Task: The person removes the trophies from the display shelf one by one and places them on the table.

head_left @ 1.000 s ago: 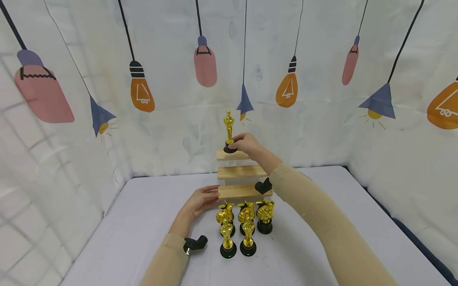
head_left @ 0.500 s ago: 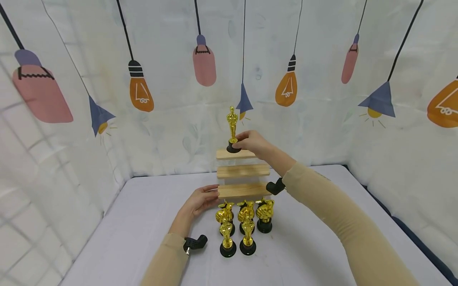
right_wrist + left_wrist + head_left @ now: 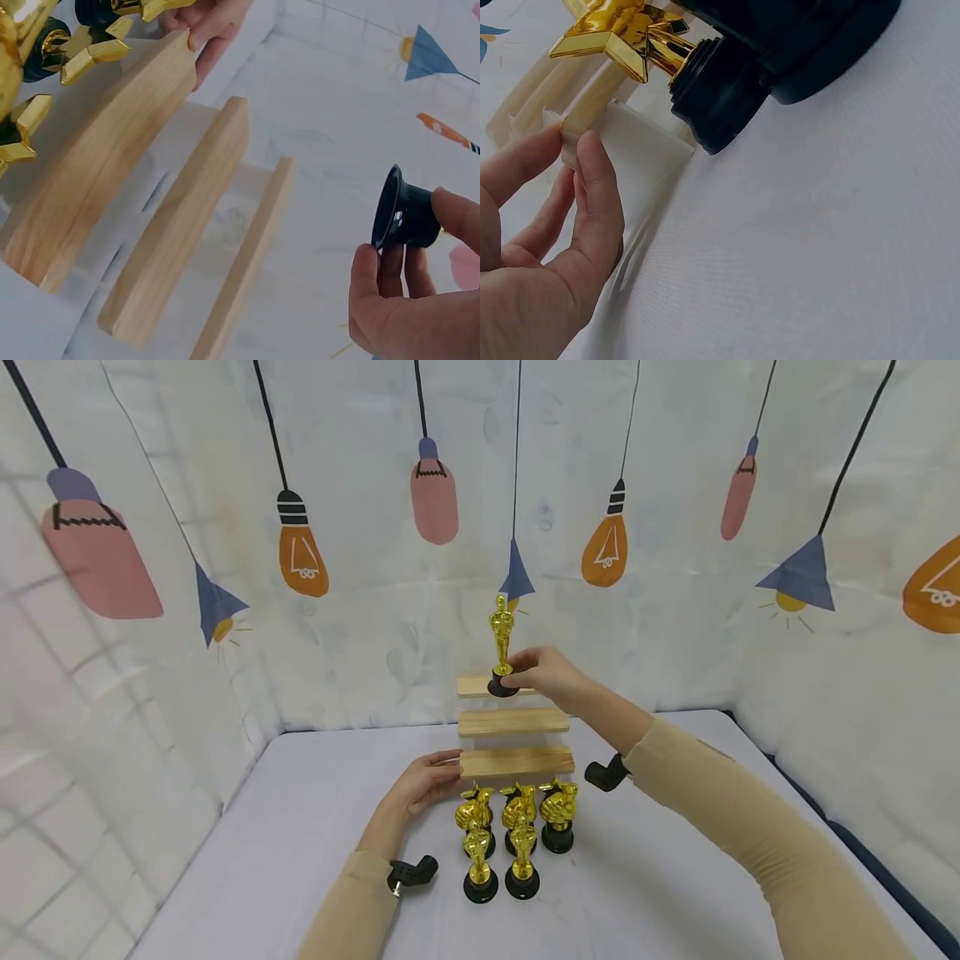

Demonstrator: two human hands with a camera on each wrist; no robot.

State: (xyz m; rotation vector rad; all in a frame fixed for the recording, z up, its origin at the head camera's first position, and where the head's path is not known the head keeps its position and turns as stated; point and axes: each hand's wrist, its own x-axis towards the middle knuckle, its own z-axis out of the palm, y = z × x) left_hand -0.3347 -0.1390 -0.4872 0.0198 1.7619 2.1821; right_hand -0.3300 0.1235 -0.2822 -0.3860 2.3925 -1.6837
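Note:
My right hand [image 3: 551, 677] grips a gold figurine trophy [image 3: 502, 631] by its black base [image 3: 409, 210]. In the head view the upright trophy overlaps the top board [image 3: 474, 686] of a three-tier wooden stand. The right wrist view shows its base apart from the boards, with the gold figure mostly hidden. My left hand [image 3: 427, 783] pinches the left end of the lowest board [image 3: 517, 762] between thumb and fingers, as the left wrist view also shows. The middle board [image 3: 513, 722] lies between them, bare.
Several gold trophies stand on the white table in front of the stand: two figurine trophies [image 3: 478, 860] [image 3: 522, 858] nearest me, and behind them a row with star shapes, one trophy [image 3: 558, 810] at its right end. A patterned cloth wall [image 3: 360, 643] rises behind the table.
My right hand has carried the trophy to the right along the top board, then slightly lower. The right forearm swings outward. My left hand keeps its place on the lowest board.

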